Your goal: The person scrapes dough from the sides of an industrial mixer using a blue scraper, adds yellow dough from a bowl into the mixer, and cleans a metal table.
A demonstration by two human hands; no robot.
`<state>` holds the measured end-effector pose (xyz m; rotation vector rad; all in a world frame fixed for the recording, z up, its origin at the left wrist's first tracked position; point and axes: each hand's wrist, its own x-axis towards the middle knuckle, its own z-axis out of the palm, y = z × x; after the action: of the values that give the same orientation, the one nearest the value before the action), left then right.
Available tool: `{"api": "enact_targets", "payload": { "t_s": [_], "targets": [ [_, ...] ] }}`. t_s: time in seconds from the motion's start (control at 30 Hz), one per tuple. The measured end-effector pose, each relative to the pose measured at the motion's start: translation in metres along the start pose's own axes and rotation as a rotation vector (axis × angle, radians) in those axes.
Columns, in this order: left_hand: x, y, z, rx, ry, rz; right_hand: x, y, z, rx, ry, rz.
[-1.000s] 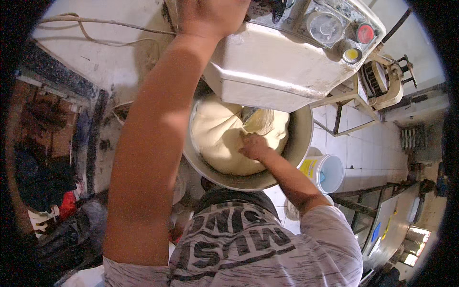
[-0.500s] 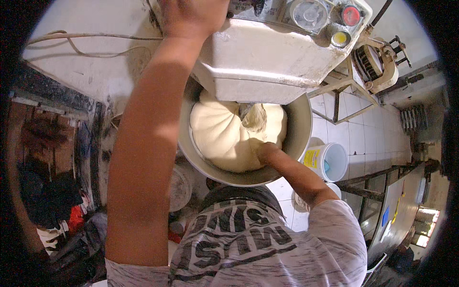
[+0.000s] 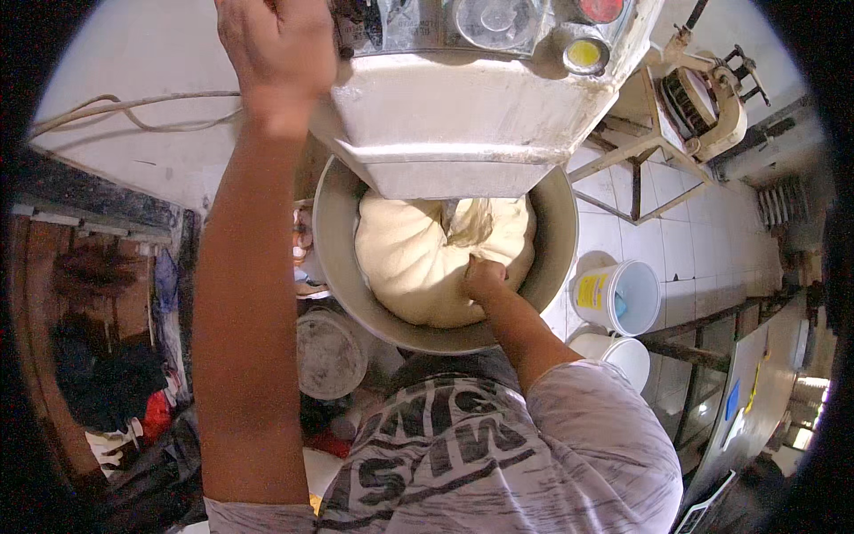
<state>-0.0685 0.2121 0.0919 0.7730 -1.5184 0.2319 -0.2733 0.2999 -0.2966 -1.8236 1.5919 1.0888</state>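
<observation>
A large mass of pale dough [image 3: 400,267] fills much of the deep metal bowl [image 3: 334,240] of a mixer, folded in ridges around a metal mixing arm [image 3: 469,221]. Against the dough's near right part, my right hand [image 3: 486,278] is closed, its fingertips pressed in and partly hidden. My left hand [image 3: 274,55] is raised beside the left edge of the white mixer head [image 3: 463,107]. Its fingers are partly cut off by the upper edge of the picture; those that show look spread, with nothing visible in them.
On the mixer head sit a yellow button [image 3: 584,55] and a red button [image 3: 601,9]. White buckets [image 3: 636,298] stand on the tiled floor to the right, near a long table [image 3: 747,383]. A round lidded tub [image 3: 331,354] is left of the bowl. A metal-framed machine [image 3: 685,116] stands far right.
My left hand has shifted left, off the mixer's top front toward its side. My right hand has moved slightly left on the dough. The whole view has shifted a little, and the dough's folds have turned.
</observation>
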Motion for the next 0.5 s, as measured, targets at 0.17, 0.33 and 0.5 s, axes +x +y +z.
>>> {"api": "enact_targets", "payload": {
  "t_s": [0.17, 0.33, 0.5],
  "targets": [
    [0.0, -0.006, -0.001, 0.081, 0.037, -0.1, 0.004, 0.036, -0.022, 0.052, 0.16, -0.086],
    [0.003, -0.002, 0.007, 0.075, 0.074, -0.081, 0.035, 0.094, -0.017, -0.137, 0.296, -0.127],
    [0.003, -0.002, 0.006, 0.114, 0.099, 0.003, -0.016, 0.118, -0.014, 0.094, 0.638, -0.122]
  ]
}}
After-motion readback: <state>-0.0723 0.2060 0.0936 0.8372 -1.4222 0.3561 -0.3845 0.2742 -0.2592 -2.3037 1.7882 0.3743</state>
